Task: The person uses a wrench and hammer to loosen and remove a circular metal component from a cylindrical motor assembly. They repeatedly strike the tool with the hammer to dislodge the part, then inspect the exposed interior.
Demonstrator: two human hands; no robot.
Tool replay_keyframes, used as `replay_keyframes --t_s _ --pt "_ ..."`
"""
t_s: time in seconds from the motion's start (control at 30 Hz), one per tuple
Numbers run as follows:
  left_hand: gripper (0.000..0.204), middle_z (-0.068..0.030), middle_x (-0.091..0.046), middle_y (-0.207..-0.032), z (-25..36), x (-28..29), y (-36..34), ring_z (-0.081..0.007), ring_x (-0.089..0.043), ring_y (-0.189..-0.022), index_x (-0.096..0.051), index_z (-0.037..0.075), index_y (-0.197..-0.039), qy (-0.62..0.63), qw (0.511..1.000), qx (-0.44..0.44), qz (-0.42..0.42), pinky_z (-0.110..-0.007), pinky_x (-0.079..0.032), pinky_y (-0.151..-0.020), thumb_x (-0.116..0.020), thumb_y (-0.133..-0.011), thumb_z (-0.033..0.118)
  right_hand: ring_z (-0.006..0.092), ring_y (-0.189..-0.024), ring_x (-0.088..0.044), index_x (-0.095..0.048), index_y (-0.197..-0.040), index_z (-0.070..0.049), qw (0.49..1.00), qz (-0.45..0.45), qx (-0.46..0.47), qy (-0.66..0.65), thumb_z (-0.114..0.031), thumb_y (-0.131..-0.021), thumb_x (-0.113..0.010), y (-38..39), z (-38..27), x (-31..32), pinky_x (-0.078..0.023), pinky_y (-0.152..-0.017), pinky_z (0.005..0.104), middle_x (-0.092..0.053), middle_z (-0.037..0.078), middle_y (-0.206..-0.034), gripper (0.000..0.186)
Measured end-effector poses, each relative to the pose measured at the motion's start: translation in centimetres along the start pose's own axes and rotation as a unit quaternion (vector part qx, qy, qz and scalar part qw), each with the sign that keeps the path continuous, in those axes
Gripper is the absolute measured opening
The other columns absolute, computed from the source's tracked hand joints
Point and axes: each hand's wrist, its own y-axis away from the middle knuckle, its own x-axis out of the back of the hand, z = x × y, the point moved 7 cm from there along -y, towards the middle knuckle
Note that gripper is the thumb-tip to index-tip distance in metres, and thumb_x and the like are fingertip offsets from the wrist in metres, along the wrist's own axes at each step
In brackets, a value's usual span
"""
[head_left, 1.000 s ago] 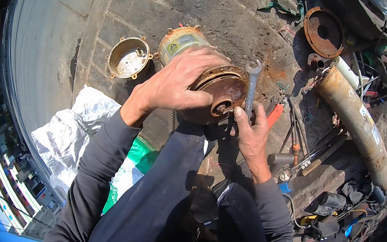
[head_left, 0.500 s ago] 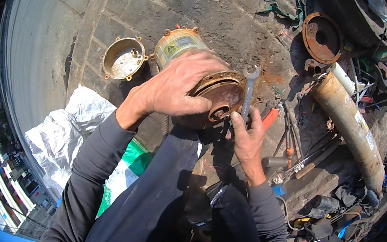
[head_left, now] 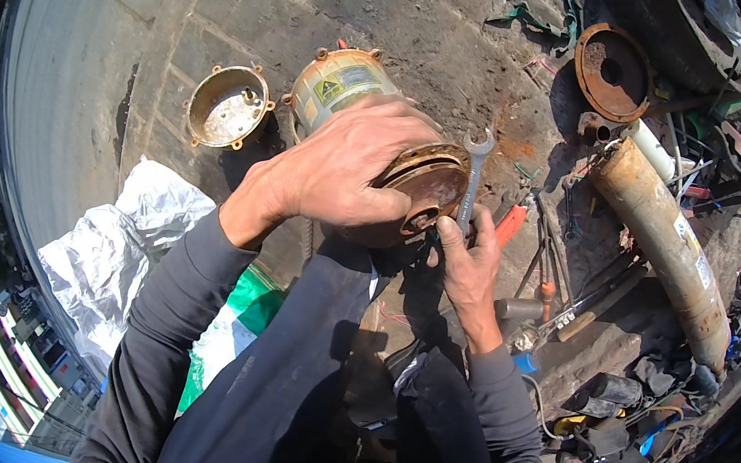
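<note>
My left hand point(head_left: 347, 166) is wrapped over the rim of a rusty round pump impeller point(head_left: 426, 190), its thumb lying across the front face near the hub. Behind that hand is a rusty, cream-coloured motor housing point(head_left: 344, 74) with a yellow warning label, lying with its lugged end away from me. Between the thumb and fingers of my right hand point(head_left: 471, 273), a steel wrench point(head_left: 472, 175) stands with its open jaw pointing up. The right thumb is close beside the impeller's hub; whether it touches is hard to see. The wrench's lower end is hidden by the fingers.
Left of the housing sits a round lugged metal cover point(head_left: 228, 108). A white sack point(head_left: 124, 243) lies by my left arm. To the right are a red-handled tool point(head_left: 510, 226), a long rusty cylinder point(head_left: 665, 247), a rusty flanged disc point(head_left: 613, 73) and tangled scrap.
The view has shifted slightly, so the ground objects sit a little further left. Both hands keep their grips, and the wrench remains upright beside the impeller.
</note>
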Motion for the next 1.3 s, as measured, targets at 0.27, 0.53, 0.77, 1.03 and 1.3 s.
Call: replay_keyframes --t_s 0.27,0.53,0.77,1.03,1.3 --pt "0.067 -0.0196 -0.065 -0.136 0.1 -0.7 -0.4 -0.0413 -0.057 -0.129 -0.063 0.000 -0.134 -0.014 1.000 -0.002 0.001 -0.052 -0.041 -0.115 -0.069 -0.075 0.031 0.0075 -0.063 -0.056 -0.061 -0.117 -0.001 1.000 -0.007 0.004 0.005 -0.024 -0.105 -0.072 -0.1 0.7 0.4 -0.047 -0.056 0.0243 -0.060 0.000 -0.083 0.028" --pt "0.064 -0.0184 -0.067 -0.134 -0.2 -0.7 -0.3 -0.0401 -0.059 -0.127 -0.064 0.000 -0.132 -0.004 1.000 -0.005 0.009 -0.050 -0.043 -0.113 -0.071 -0.075 0.028 0.0076 -0.063 -0.056 -0.061 -0.118 -0.001 1.000 -0.011 0.003 -0.004 -0.023 -0.106 -0.071 -0.2 0.7 0.3 -0.048 -0.056 0.0243 -0.059 -0.001 -0.083 0.027" --pt "0.063 -0.0185 -0.067 -0.134 -0.1 -0.5 -0.3 -0.0396 -0.059 -0.126 -0.064 0.000 -0.132 -0.006 1.000 -0.006 0.007 -0.050 -0.043 -0.113 -0.071 -0.076 0.028 0.0077 -0.063 -0.057 -0.060 -0.119 -0.001 1.000 -0.015 -0.002 -0.003 -0.024 -0.105 -0.072 -0.1 0.4 0.2 -0.048 -0.055 0.0240 -0.059 0.000 -0.084 0.029" --pt "0.067 -0.0198 -0.064 -0.139 0.2 0.0 -0.1 -0.0408 -0.057 -0.131 -0.062 -0.001 -0.137 0.012 1.000 -0.020 -0.001 -0.050 -0.041 -0.116 -0.074 -0.080 0.031 0.0078 -0.064 -0.057 -0.058 -0.122 -0.001 0.999 -0.032 -0.017 -0.026 -0.021 -0.103 -0.075 -0.6 0.4 0.4 -0.049 -0.055 0.0235 -0.059 0.000 -0.084 0.032" --pt "0.047 -0.0180 -0.066 -0.134 1.3 1.3 4.0 -0.0251 -0.064 -0.122 -0.061 -0.003 -0.138 0.102 0.967 0.141 0.188 -0.038 -0.049 -0.108 -0.072 -0.099 0.022 0.0088 -0.070 -0.060 -0.057 -0.128 0.001 0.985 -0.087 -0.045 -0.145 -0.025 -0.095 -0.082 -2.0 -2.0 -1.2 -0.050 -0.059 0.0238 -0.065 0.005 -0.092 0.049"
